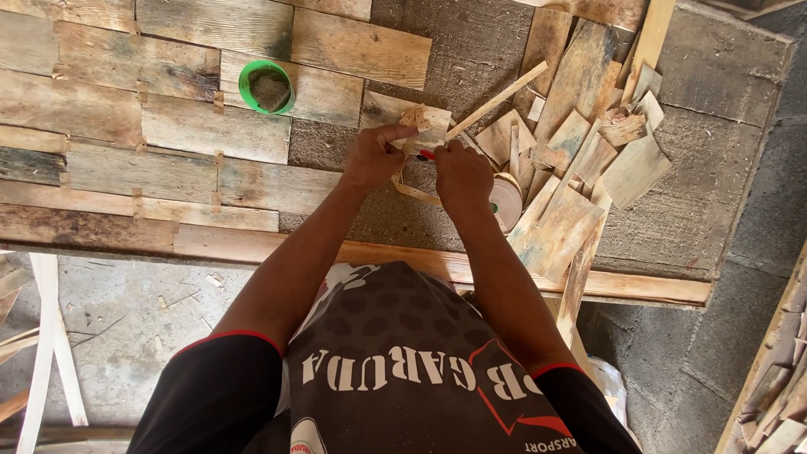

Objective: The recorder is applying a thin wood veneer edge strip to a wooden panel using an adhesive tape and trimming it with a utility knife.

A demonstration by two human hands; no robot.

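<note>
Soft even daylight, sharp focus

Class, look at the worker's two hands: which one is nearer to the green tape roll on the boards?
Left. The left hand is right of and below the green tape roll; the right hand lies farther right, beyond it.

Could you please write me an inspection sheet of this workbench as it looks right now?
Surface: rough grey bench top, partly covered by taped weathered planks.
Job's things: small wood piece and a strip of tan tape.
Clutter: green tape roll, tan tape roll, heap of wood offcuts.
Grippers: left hand and right hand both pinch the wood piece.
Cables: nothing seen.
Surroundings: concrete floor, white slats.
</note>
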